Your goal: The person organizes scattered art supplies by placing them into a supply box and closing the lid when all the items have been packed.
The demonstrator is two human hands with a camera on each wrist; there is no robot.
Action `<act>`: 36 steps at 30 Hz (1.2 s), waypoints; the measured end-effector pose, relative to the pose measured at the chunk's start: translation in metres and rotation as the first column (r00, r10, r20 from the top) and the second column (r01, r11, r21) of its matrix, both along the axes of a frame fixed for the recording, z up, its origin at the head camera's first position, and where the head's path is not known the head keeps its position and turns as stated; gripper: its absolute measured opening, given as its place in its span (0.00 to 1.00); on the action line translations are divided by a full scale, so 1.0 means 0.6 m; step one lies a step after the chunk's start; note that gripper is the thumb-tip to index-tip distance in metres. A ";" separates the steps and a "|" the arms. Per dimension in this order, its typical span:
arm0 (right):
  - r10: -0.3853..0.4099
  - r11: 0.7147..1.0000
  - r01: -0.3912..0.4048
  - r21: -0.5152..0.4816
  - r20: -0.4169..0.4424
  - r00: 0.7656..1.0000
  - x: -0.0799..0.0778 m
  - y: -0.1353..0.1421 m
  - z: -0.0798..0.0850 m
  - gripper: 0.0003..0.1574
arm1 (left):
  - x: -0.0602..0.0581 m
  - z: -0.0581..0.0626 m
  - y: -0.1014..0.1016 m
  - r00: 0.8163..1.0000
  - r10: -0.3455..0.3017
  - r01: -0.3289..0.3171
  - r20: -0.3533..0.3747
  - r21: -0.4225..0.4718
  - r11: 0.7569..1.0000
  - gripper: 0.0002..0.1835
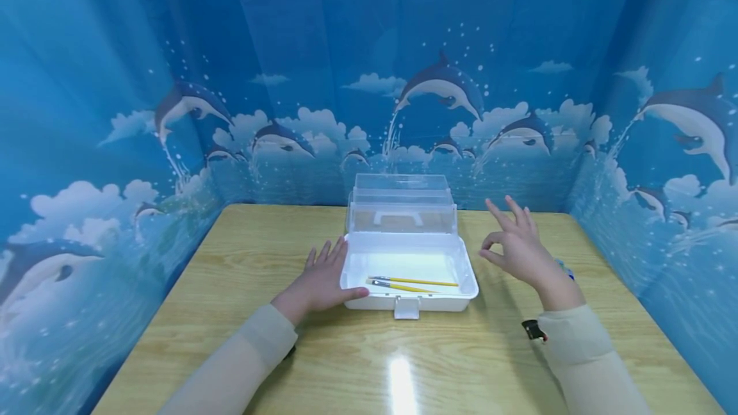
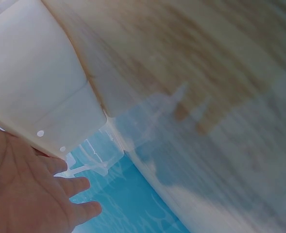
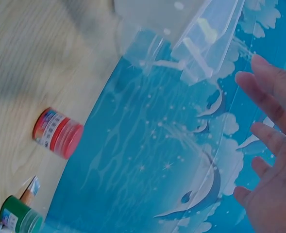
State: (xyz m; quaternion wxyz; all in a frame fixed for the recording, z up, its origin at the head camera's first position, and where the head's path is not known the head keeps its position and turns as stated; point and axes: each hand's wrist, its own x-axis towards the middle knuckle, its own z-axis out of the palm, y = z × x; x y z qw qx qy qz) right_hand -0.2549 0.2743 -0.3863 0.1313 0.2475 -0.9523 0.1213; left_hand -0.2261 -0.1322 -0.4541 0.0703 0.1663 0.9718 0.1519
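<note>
A white plastic storage box point(image 1: 406, 303) stands on the table with its clear lid point(image 1: 401, 203) raised at the back. Two yellow-handled paintbrushes point(image 1: 415, 284) lie inside near its front wall. My left hand point(image 1: 323, 280) rests on the box's left rim, fingers spread and thumb over the front corner; in the left wrist view the hand point(image 2: 31, 189) is beside the box's side wall point(image 2: 41, 82). To the right of the box, my right hand point(image 1: 521, 248) is raised above the table, thumb and index finger bent toward each other, holding nothing.
In the right wrist view a red paint jar point(image 3: 58, 133) and a green paint jar point(image 3: 19, 216) stand on the table, with a partly hidden brush point(image 3: 31, 189) by the green one. Blue dolphin-print curtains point(image 1: 288, 50) surround the wooden table point(image 1: 346, 364) on three sides.
</note>
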 end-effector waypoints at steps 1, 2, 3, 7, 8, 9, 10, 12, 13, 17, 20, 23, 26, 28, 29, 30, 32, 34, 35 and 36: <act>-0.006 1.000 0.006 -0.004 0.004 1.000 -0.001 0.003 0.001 0.06 | 0.000 0.001 0.000 1.000 0.000 0.000 0.001 -0.001 1.000 0.66; -0.011 1.000 0.011 -0.010 0.008 1.000 -0.001 0.006 0.001 0.06 | 0.001 0.001 0.000 1.000 0.000 0.000 0.001 -0.002 1.000 0.66; -0.015 1.000 0.016 -0.018 0.012 1.000 -0.002 0.009 0.002 0.06 | 0.001 0.001 0.000 1.000 -0.001 0.001 0.000 -0.001 1.000 0.66; -0.034 0.998 0.035 -0.042 0.012 0.999 -0.005 0.020 0.004 0.05 | 0.000 0.000 -0.001 1.000 0.001 -0.001 0.005 0.001 1.000 0.66; -0.042 0.998 0.043 -0.049 0.016 0.999 -0.005 0.022 0.003 0.04 | 0.000 0.000 0.000 1.000 0.002 -0.002 0.007 0.002 1.000 0.66; -0.052 0.997 0.053 -0.055 0.019 0.998 -0.006 0.025 0.003 0.04 | 0.000 0.000 0.000 1.000 0.003 -0.003 0.009 0.003 1.000 0.66; -0.062 0.996 0.063 -0.061 0.022 0.998 -0.007 0.027 0.003 0.03 | 0.000 0.001 0.000 1.000 0.005 -0.005 0.012 -0.001 1.000 0.66; -0.084 0.994 0.086 -0.073 0.030 0.996 -0.008 0.031 0.003 0.03 | 0.000 0.002 0.001 1.000 0.008 -0.008 0.014 -0.003 1.000 0.66; -0.093 0.992 0.096 -0.078 0.033 0.995 -0.009 0.033 0.003 0.03 | 0.000 0.002 0.001 1.000 0.010 -0.010 0.014 -0.002 1.000 0.66; -0.124 0.987 0.127 -0.096 0.033 0.992 -0.011 0.042 0.005 0.04 | 0.001 0.003 0.001 1.000 0.017 -0.017 0.019 -0.006 1.000 0.66; -0.151 0.982 0.154 -0.110 0.038 0.988 -0.014 0.047 0.004 0.05 | 0.001 0.003 0.001 1.000 0.018 -0.018 0.020 -0.005 1.000 0.65; -0.192 0.973 0.197 -0.118 0.049 0.980 -0.017 0.052 0.000 0.07 | 0.000 0.003 0.001 1.000 0.013 -0.013 0.014 -0.002 1.000 0.66; -0.242 0.961 0.248 -0.120 0.062 0.968 -0.021 0.060 -0.007 0.10 | 0.000 0.004 0.001 1.000 0.011 -0.011 0.014 0.003 1.000 0.66; -0.271 0.953 0.278 -0.117 0.074 0.960 -0.024 0.067 -0.012 0.11 | 0.000 0.004 0.001 1.000 0.011 -0.011 0.017 0.002 1.000 0.66; -0.283 0.950 0.291 -0.113 0.083 0.956 -0.026 0.071 -0.014 0.11 | 0.001 0.005 0.002 1.000 0.013 -0.013 0.020 0.001 1.000 0.66; -0.293 0.947 0.302 -0.108 0.093 0.952 -0.027 0.074 -0.016 0.11 | 0.001 0.006 0.002 1.000 0.014 -0.014 0.024 -0.002 1.000 0.66; -0.305 0.943 0.317 -0.098 0.121 0.945 -0.030 0.081 -0.020 0.11 | -0.001 0.002 0.002 0.999 0.019 -0.019 0.027 -0.004 1.000 0.67; -0.313 0.942 0.326 -0.079 0.150 0.938 -0.033 0.088 -0.025 0.11 | -0.003 -0.002 0.002 0.999 0.024 -0.024 0.031 -0.005 1.000 0.67; -0.314 0.941 0.329 -0.072 0.164 0.935 -0.033 0.091 -0.028 0.11 | -0.005 -0.004 0.001 0.999 0.024 -0.024 0.031 -0.005 1.000 0.67; -0.316 0.941 0.332 -0.067 0.179 0.932 -0.034 0.095 -0.031 0.11 | -0.005 -0.006 0.001 0.999 0.025 -0.025 0.031 0.000 1.000 0.67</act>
